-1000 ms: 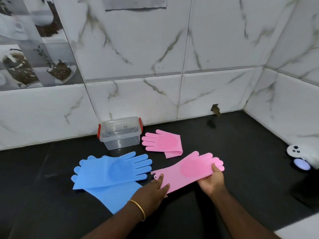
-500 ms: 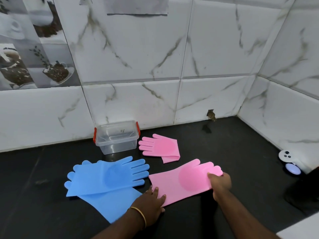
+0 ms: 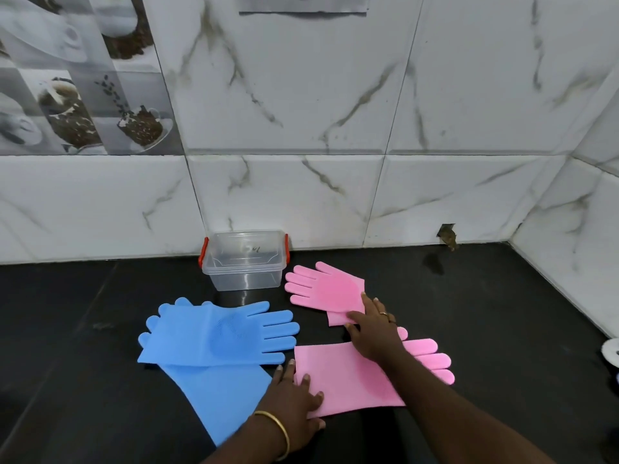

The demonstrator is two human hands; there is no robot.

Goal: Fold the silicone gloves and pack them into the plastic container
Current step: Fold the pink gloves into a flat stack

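A clear plastic container [image 3: 246,262] with red clips stands open against the back wall. Just right of it lies a pink glove [image 3: 321,289] folded in half. A second pink glove [image 3: 348,376] lies flat and unfolded nearer to me, fingers pointing right. Two blue gloves lie to the left, one [image 3: 217,333] spread across the cuff of the other [image 3: 224,396]. My left hand [image 3: 294,400] rests flat on the cuff end of the near pink glove. My right hand [image 3: 371,326] reaches across that glove, its spread fingers touching the lower right corner of the folded pink glove.
The black countertop [image 3: 485,313] meets tiled walls at the back and right. A white round device [image 3: 611,353] sits at the right edge. A small hole [image 3: 447,234] shows at the base of the back wall.
My right hand has let go of the near pink glove's fingers and moved up to the folded pink glove. The near glove now lies flat. My left hand stays on its cuff.
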